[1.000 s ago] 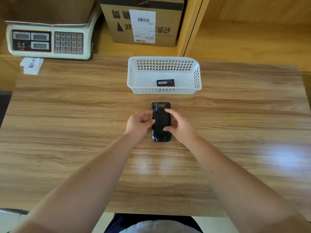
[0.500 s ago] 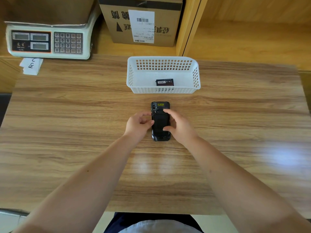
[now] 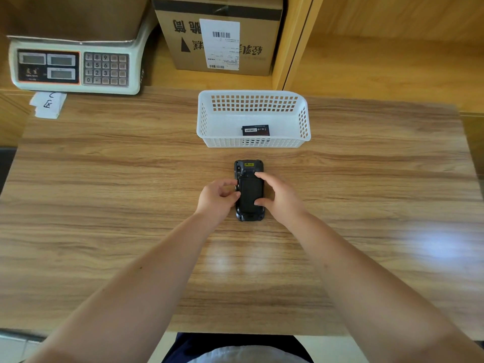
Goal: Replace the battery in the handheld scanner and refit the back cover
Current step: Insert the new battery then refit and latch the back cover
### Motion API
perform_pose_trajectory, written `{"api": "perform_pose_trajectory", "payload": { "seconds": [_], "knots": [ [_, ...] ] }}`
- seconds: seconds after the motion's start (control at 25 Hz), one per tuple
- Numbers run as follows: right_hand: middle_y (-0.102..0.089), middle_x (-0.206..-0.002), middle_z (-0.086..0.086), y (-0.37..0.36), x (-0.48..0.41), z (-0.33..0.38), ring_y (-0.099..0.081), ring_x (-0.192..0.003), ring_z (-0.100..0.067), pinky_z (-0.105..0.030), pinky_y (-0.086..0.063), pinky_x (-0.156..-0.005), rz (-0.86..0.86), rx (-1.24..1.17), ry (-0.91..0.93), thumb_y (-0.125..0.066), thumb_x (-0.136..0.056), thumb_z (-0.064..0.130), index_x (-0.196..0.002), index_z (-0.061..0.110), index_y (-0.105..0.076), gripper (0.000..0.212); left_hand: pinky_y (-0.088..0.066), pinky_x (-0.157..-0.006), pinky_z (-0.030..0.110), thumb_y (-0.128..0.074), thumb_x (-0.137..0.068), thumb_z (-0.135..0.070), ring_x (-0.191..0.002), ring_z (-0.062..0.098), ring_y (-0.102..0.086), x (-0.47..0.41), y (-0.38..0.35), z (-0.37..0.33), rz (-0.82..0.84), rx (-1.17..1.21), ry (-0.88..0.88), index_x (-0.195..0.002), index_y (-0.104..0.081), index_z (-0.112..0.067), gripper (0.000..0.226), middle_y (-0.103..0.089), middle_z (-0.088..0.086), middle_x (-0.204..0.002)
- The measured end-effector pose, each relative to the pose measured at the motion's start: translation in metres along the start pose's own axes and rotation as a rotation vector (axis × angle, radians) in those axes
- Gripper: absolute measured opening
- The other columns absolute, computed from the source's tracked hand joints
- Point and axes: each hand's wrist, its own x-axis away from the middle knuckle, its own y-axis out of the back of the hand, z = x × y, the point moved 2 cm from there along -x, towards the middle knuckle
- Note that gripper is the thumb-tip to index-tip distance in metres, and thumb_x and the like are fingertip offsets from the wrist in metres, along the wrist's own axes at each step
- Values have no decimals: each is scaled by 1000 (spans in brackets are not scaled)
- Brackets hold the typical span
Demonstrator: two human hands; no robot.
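Observation:
A black handheld scanner (image 3: pixel 249 195) lies face down on the wooden table (image 3: pixel 104 205), its back cover facing up. My left hand (image 3: pixel 217 199) grips its left edge with thumb and fingertips. My right hand (image 3: pixel 280 199) holds its right side, index finger on the upper part of the cover and thumb lower down. A black battery (image 3: pixel 256 130) lies flat inside the white plastic basket (image 3: pixel 207 119) just beyond the scanner.
A white weighing scale (image 3: pixel 73 66) with a keypad stands at the back left, with paper slips (image 3: pixel 48 104) in front of it. A cardboard box (image 3: pixel 217 35) sits behind the basket. Wooden shelving (image 3: pixel 379 61) lines the back right.
Both hands stay on the scanner; the fingers have shifted only slightly on the cover. The scanner and the basket have not moved.

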Motion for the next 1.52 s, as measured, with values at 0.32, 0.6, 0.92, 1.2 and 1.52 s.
{"api": "perform_pose_trajectory", "payload": {
  "seconds": [0.32, 0.6, 0.92, 1.2, 1.52],
  "knots": [
    [-48, -128, 2, -2, -3, -4, -45, -118, -16, -23, -32, -97, 30, 2, -20, -77, -76, 18, -137, 26, -49, 68, -47, -67, 22, -71, -87, -19, -84, 11, -67, 0, 0, 1, -30, -68, 0, -112, -68, -25, 26, -73, -2, -88],
    [-43, -137, 4, -2, -3, -4, -40, -125, -16, -26, -31, -102, 76, 41, -49, -75, -79, 23, -139, 30, -46, 68, -59, -78, 34, -75, -83, -28, -82, 17, -68, -11, 4, 3, -16, -47, 66, -99, -70, -26, 17, -71, 1, -94],
    [-43, -141, 4, -2, 1, -5, -33, -130, -18, -27, -26, -105, 89, 99, -31, -69, -84, 27, -143, 30, -39, 66, -46, -57, 21, -74, -83, -35, -67, 9, -65, -15, 0, -7, -38, -114, 85, -97, -69, -19, 22, -72, -3, -87],
    [-47, -145, 1, -15, 11, -15, -45, -122, -26, -44, -41, -101, 12, 312, 44, -60, -88, 38, -144, 27, -39, 61, -46, -57, 20, -73, -84, -34, -65, 8, -66, -23, 1, -8, -8, -146, 95, -92, -70, -16, 21, -74, -1, -82],
    [-35, -151, 11, -8, 9, -15, -29, -132, -22, -42, -30, -107, 73, 451, -2, -43, -93, 52, -146, 38, -29, 57, -59, -72, 35, -84, -72, -32, -75, 17, -71, -34, 6, -14, -49, -173, 127, -88, -63, -21, 29, -71, -4, -87]
  ]
}}
